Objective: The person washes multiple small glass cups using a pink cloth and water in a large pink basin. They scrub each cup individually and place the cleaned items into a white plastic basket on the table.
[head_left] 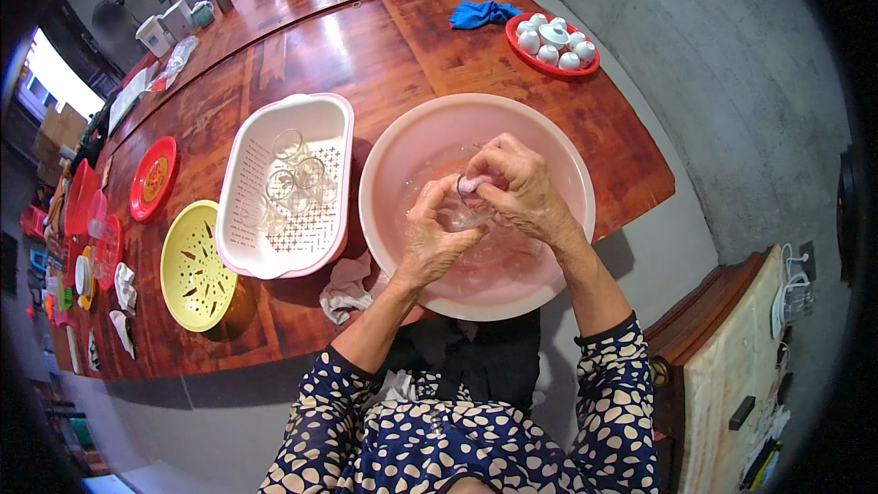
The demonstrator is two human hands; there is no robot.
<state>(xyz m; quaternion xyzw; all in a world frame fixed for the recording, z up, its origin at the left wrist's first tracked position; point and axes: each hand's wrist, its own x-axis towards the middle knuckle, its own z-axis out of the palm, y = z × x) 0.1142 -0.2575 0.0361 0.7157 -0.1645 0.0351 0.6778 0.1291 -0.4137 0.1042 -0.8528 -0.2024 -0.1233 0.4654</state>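
Over a large pink basin (573, 160) holding water, my left hand (428, 236) is closed round a small clear glass (455, 216). A wet pinkish cloth (473, 184) is pinched in my right hand (523, 185), pressed at the glass's rim. The right fingertips are partly hidden by the glass and cloth. Further clear glass seems to lie in the water beneath my hands, too blurred to tell apart. Left of the basin stands a white basket (342, 142) with pink edging and a pierced bottom. Several clear glasses (309, 172) rest in it.
A crumpled whitish cloth (347, 287) lies between basket and basin at the near edge. Left are a yellow colander (187, 259) and a red plate (142, 204). At the far right, a red tray (587, 67) bears white cups beside a blue cloth (483, 15).
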